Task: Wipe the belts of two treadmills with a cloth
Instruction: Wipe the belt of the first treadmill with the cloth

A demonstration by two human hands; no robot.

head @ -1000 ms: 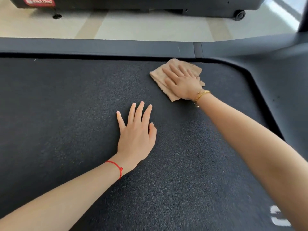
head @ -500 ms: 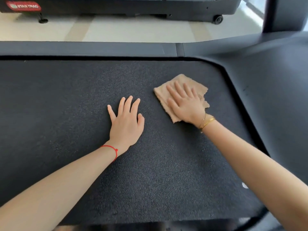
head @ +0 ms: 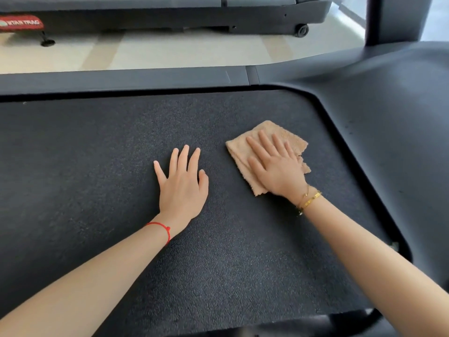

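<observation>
Head view looks down on the dark, grainy belt [head: 102,181] of a treadmill, which fills most of the frame. On it lies a tan cloth [head: 284,136], folded and fuzzy, toward the right part of the belt and clear of the curved edge where the belt meets the smooth dark front cover [head: 388,132]. Right hand [head: 275,171] lies flat on top of the cloth, palm down, fingers straight and slightly spread, pressing it against the belt; this grip is released, not curled round the fabric. Cloth shows beyond the fingertips and along both sides of the hand, with a ragged corner sticking out near the wrist. Two thin gold bracelets [head: 309,199] sit on that wrist.

Left hand [head: 182,186] rests palm down straight on the bare belt, just beside the cloth but apart from it, fingers straight and spread, thumb tucked close; its grip is likewise released and holds nothing. A red string bracelet [head: 160,228] circles the left wrist. Both forearms reach in from the lower edge of the frame.

Beyond the belt runs a dark side rail [head: 121,80], then pale floor [head: 170,52]. Across the floor stands a second treadmill [head: 194,17], with a small wheel [head: 302,30] at its right end and a red label [head: 20,22] at the left
</observation>
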